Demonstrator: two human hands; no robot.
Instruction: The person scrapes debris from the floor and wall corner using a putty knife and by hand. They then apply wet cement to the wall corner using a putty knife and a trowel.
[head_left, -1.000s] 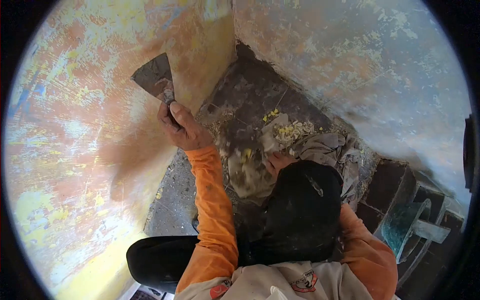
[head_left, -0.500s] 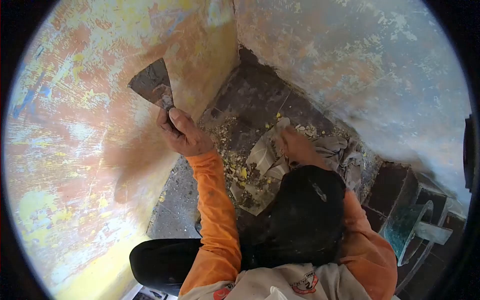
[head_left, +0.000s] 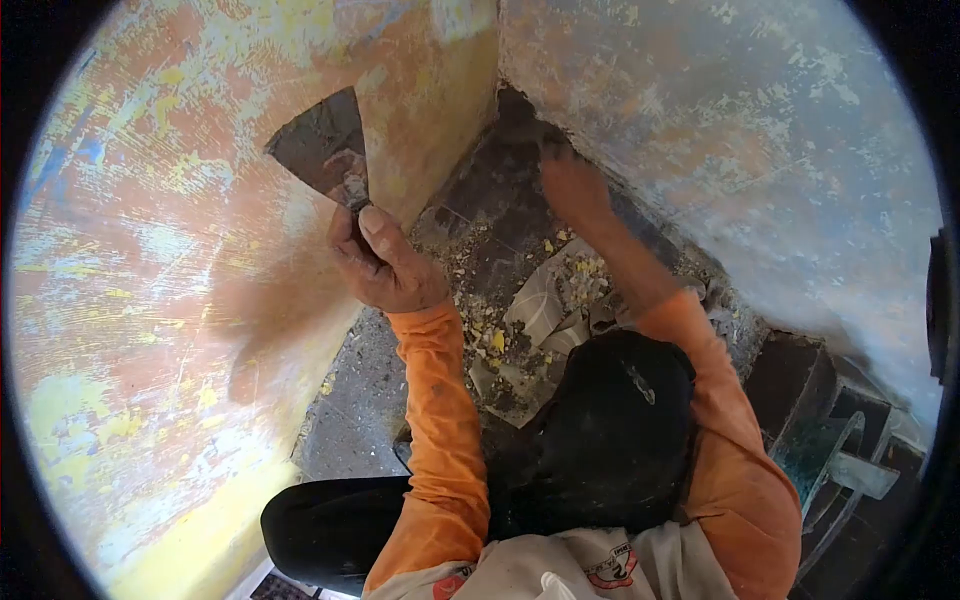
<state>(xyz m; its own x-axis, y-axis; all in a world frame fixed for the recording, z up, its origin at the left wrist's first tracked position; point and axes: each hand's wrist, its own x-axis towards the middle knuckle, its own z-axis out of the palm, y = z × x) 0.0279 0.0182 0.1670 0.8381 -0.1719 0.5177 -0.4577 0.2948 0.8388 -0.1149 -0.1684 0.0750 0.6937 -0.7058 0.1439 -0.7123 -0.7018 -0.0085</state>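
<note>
My left hand (head_left: 390, 262) is closed round the handle of a wide scraper (head_left: 328, 145), its blade pointing up beside the scratched left wall. Farther forward, my right hand (head_left: 575, 185) reaches down to the dark floor near the corner, at the foot of the right wall. Motion smears its fingers, so whether they hold anything is hidden. Behind that hand, nearer my knee, a crumpled cloth (head_left: 538, 305) lies on the floor with paint flakes (head_left: 585, 282) on it.
The left wall (head_left: 150, 260) and right wall (head_left: 720, 130) meet at the corner ahead. Loose debris (head_left: 470, 275) covers part of the tiled floor (head_left: 350, 410). A greenish metal object with a pale bracket (head_left: 862, 474) stands at the lower right, by a step.
My right hand has moved forward from the cloth to the floor by the corner. My left hand and the scraper appear slightly higher and farther right, as the whole view has shifted a little.
</note>
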